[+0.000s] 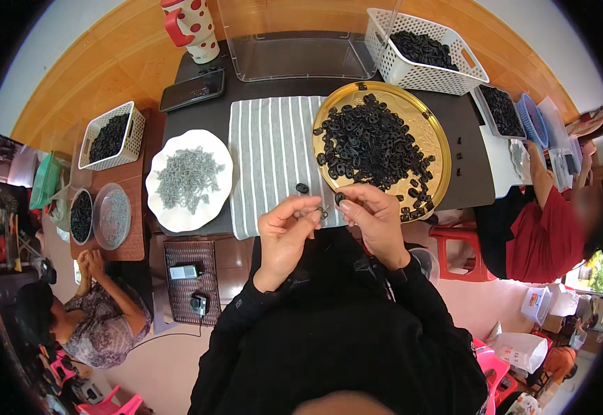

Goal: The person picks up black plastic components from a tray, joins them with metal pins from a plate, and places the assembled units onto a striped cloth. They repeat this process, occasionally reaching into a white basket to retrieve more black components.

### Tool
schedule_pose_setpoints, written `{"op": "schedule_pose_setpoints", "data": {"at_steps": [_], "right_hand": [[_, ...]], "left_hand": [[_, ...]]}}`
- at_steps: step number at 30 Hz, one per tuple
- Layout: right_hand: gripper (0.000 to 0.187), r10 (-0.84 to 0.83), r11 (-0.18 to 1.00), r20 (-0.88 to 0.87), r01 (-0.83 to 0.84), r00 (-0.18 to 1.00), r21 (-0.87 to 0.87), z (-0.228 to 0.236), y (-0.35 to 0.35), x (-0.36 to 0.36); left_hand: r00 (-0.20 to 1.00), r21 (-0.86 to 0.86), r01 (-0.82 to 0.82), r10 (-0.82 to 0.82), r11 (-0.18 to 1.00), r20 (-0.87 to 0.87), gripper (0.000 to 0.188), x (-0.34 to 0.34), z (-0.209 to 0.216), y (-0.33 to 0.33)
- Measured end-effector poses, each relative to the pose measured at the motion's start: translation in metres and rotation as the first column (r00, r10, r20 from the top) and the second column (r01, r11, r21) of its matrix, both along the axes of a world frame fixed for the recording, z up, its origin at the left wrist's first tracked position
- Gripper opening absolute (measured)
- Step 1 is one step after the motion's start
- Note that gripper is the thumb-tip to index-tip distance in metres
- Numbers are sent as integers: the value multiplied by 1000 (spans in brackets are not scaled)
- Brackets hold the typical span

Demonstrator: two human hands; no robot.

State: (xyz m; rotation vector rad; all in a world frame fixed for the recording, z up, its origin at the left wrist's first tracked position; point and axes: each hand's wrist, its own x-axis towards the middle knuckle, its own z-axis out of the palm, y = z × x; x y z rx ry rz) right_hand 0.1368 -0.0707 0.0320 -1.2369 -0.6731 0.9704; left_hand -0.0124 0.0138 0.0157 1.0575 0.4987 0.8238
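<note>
My left hand (287,235) is closed in a pinch on a small silver metal clip (323,212) over the near edge of the grey striped cloth (273,138). Close beside it, my right hand (376,220) pinches a small black oval piece (339,199) between thumb and finger. Another black oval piece (302,188) lies on the cloth just beyond my left fingers. To the right, a round gold tray (437,131) bears a heap of black pieces with holes (370,142). A white scalloped plate (159,160) at left holds a pile of silver metal clips (189,178).
Behind stand a clear plastic box (301,59), a white basket of black parts (478,72), a phone (192,90) and a red-dotted tumbler (194,31). Co-workers sit at left (104,321) and right (547,235). A red stool (453,242) stands at the table's right.
</note>
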Motion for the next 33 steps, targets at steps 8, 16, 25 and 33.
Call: {"op": "schedule_pose_setpoints", "data": {"at_steps": [8,16,25,33], "right_hand": [[20,-26,994,577,-42,817,105,0,2,-1],[17,0,997,360,-28,933,73,-8,2,-11],[19,82,988,-171,-58,982,140,-15,1,-6],[14,-62,971,-178,100,982,215,-13,3,-11]], "left_hand": [[998,-11,2,-2,1000,60,22,2,-1,0],[990,-96,53,-40,994,132,21,6,-9,1],[982,-85,83,-67,993,176,22,6,-10,2],[994,-9,15,-14,1000,107,22,6,-6,-2]]}}
